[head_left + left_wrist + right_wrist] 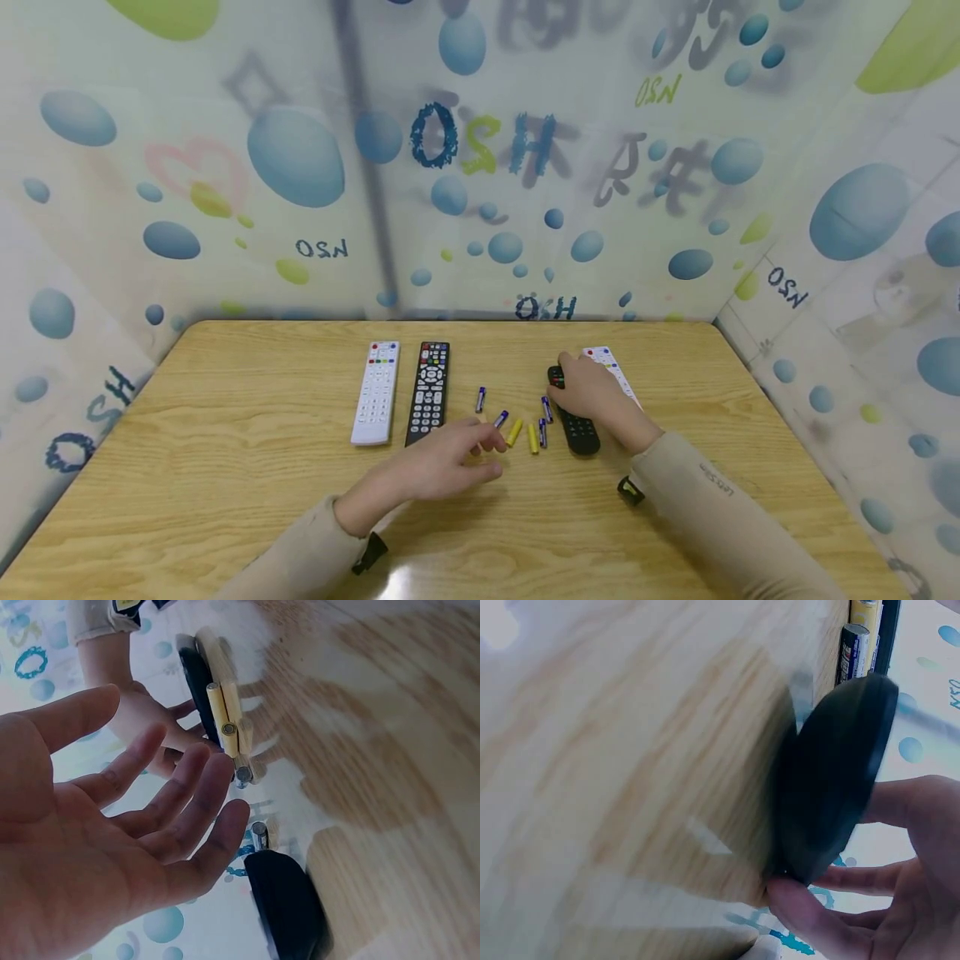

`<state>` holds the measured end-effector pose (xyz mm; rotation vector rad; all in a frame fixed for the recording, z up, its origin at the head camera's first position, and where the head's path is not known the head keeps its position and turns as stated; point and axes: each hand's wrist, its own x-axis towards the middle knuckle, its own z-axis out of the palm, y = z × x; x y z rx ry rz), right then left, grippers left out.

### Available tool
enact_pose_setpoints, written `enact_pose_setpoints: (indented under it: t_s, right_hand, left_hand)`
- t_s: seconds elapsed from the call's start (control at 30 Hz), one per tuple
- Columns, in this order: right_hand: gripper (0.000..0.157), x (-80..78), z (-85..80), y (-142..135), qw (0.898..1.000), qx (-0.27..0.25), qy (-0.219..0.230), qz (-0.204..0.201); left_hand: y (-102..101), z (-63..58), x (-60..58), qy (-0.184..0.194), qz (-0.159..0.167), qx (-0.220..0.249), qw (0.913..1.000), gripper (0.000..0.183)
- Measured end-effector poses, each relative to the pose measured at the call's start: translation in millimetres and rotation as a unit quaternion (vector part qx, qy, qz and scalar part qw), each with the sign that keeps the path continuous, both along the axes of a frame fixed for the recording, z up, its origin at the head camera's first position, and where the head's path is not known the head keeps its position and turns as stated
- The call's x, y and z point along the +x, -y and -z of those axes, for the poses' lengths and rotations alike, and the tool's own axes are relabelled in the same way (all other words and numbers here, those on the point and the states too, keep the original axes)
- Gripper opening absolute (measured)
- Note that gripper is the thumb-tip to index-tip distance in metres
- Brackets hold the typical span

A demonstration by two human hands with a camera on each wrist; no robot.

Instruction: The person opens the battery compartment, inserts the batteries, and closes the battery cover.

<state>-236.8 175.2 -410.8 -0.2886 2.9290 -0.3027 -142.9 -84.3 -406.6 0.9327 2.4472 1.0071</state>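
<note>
My right hand [596,393] grips a black remote control [581,433] by its upper part, at the right of the table. In the right wrist view, the thumb and fingers hold the sides of that black remote [836,776]. Several blue batteries [543,432] and two yellow batteries [533,438] lie loose between the hands. Palm turned inward, my left hand [446,462] hovers just in front of them with its fingers relaxed and holding nothing. The left wrist view shows bare space around the left fingers [180,802].
Left of the batteries, a black remote with white buttons [430,383] lies beside a white remote [375,396]. Another white remote [613,367] is partly hidden behind the right hand. A patterned curtain [480,208] hangs behind the wooden table [247,417].
</note>
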Motion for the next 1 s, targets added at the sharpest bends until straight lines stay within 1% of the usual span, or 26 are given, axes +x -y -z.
enact_pose_setpoints:
  t_s: [0.13,0.27,0.47,0.63,0.8,1.0]
  right_hand:
    - [0.06,-0.9,-0.2,-1,1.0,-0.013,0.002,0.004]
    - [0.059,-1.8,-1.7,-3,0.999,-0.038,0.006,0.004]
    - [0.059,-3.2,-6.1,-4,0.997,-0.072,-0.015,-0.001]
    - [0.059,-1.2,-12.6,-2,0.993,-0.113,-0.027,-0.004]
    - [0.056,2.6,-15.8,0,0.985,-0.159,-0.053,-0.035]
    - [0.052,9.5,-18.5,5,0.968,-0.226,-0.075,-0.076]
  left_hand:
    - [0,0.1,-0.5,-0.002,0.002,-0.002,1.0,0.025]
    - [0,0.4,-0.8,-0.004,0.001,-0.005,1.0,0.025]
    - [-1,0.7,-0.7,-0.003,0.001,-0.004,1.0,0.026]
    - [-1,0.5,-0.8,-0.003,0.0,0.003,1.0,0.027]
    - [-2,0.5,-1.3,-0.006,-0.003,0.015,0.9999,0.028]
    - [-3,0.7,-1.7,-0.016,-0.015,0.03,0.9993,0.033]
